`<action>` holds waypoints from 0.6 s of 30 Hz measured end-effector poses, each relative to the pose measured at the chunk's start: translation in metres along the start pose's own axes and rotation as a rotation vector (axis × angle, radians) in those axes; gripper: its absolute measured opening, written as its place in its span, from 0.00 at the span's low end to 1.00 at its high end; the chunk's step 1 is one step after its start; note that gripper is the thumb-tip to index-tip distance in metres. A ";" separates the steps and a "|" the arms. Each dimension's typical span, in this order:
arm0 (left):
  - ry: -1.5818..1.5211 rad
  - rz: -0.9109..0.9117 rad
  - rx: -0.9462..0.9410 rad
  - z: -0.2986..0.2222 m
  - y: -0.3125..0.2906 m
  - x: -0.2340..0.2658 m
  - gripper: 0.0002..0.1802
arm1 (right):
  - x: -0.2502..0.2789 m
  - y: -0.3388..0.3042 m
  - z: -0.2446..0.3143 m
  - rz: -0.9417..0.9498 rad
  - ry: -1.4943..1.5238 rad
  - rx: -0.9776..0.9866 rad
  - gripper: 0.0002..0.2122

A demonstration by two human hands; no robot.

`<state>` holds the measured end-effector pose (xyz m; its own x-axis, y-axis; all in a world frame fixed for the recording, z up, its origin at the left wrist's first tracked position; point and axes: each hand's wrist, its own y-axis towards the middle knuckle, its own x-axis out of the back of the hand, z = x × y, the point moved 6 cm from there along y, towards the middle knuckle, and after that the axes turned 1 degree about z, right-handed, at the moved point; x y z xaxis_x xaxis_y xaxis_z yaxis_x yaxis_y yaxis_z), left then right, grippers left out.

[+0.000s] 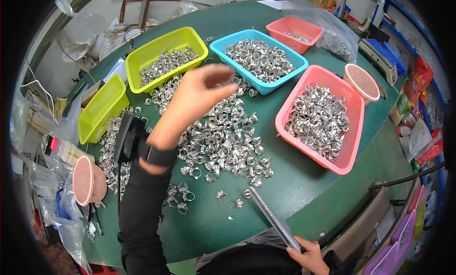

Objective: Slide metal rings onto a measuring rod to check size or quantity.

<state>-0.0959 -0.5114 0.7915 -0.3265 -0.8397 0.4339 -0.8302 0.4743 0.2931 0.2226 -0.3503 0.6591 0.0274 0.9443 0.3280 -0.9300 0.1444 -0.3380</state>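
The round green table (304,180) has bare room along its near edge. Baskets line the far side. The loose pile of metal rings (223,137) lies in the middle, under the raised left hand (197,97); its grip I cannot tell. The right hand (311,256) grasps a metal rod (273,218) pointing toward the pile's near edge.

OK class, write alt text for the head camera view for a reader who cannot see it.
A left hand reaches over a heap of silver metal rings on a green table, while the right hand holds a metal rod. Yellow, blue and pink baskets hold more rings.
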 end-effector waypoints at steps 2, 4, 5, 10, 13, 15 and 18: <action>0.186 0.036 0.040 0.010 -0.035 0.003 0.13 | 0.001 0.001 -0.007 -0.040 0.020 -0.044 0.12; 0.274 0.105 0.097 0.023 -0.077 0.000 0.09 | -0.003 0.005 -0.013 -0.010 0.077 -0.060 0.12; 0.296 0.137 0.072 0.022 -0.095 -0.007 0.07 | 0.000 0.006 -0.015 -0.015 0.091 -0.069 0.12; 0.405 0.192 -0.035 0.019 -0.156 -0.041 0.14 | 0.002 0.014 -0.016 -0.036 0.208 -0.119 0.12; 0.424 0.274 -0.074 0.024 -0.168 -0.053 0.15 | 0.002 0.019 -0.005 -0.029 0.173 -0.090 0.12; 0.277 0.287 0.128 0.031 -0.170 -0.048 0.15 | 0.005 0.018 0.001 -0.030 0.164 -0.084 0.12; -0.104 0.284 0.442 0.045 -0.177 -0.042 0.16 | 0.009 0.018 0.011 0.015 -0.050 0.041 0.11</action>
<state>0.0442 -0.5719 0.6829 -0.5901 -0.7272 0.3506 -0.8067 0.5487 -0.2196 0.2019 -0.3422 0.6662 -0.0045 0.9301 0.3672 -0.9443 0.1168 -0.3076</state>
